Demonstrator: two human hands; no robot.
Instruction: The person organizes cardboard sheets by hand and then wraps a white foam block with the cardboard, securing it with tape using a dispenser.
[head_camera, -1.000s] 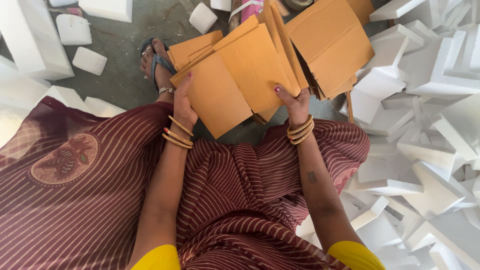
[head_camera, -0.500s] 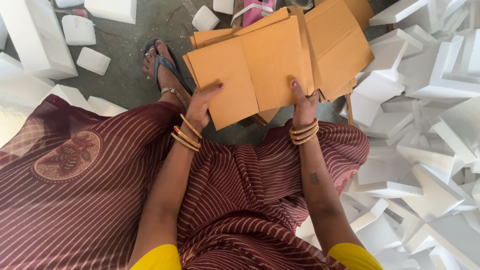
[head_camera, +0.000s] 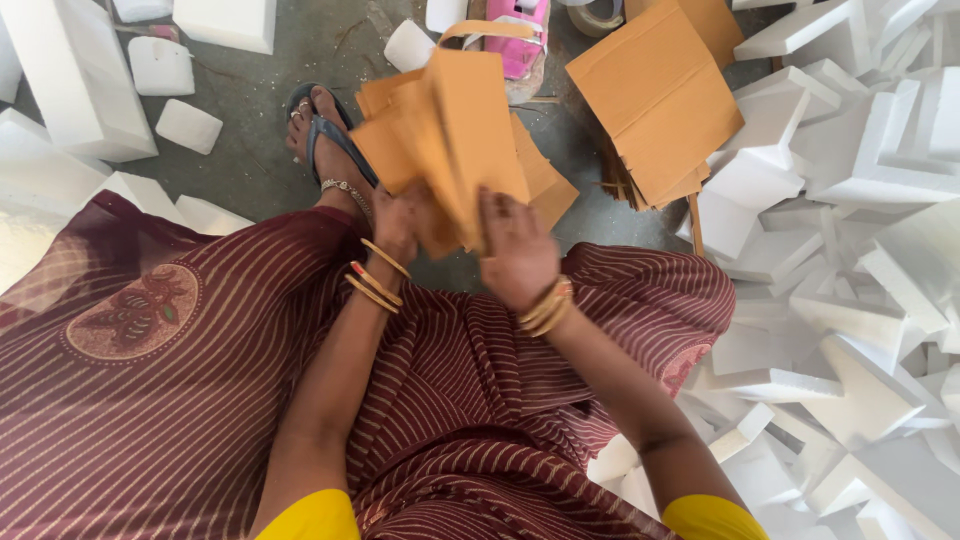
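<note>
I hold a bunch of tan cardboard sheets (head_camera: 455, 140) upright and edge-on in front of me, over my lap. My left hand (head_camera: 398, 222) grips the lower left edge of the bunch. My right hand (head_camera: 517, 245) grips its lower right side, fingers pressed against the sheets. Gold bangles ring both wrists. The sheets are blurred with motion and fan apart slightly at the top. My sandalled foot (head_camera: 322, 130) rests on the grey floor just behind the bunch.
A stack of folded tan cardboard (head_camera: 660, 100) lies on the floor at the upper right. White foam pieces (head_camera: 850, 260) are heaped to the right, with foam blocks (head_camera: 70, 90) at the upper left. A pink object (head_camera: 520, 45) lies beyond the sheets.
The sheets were held flat and broad-side up; now they are turned edge-on and gathered together, and both hands have moved closer to each other and nearer my body.
</note>
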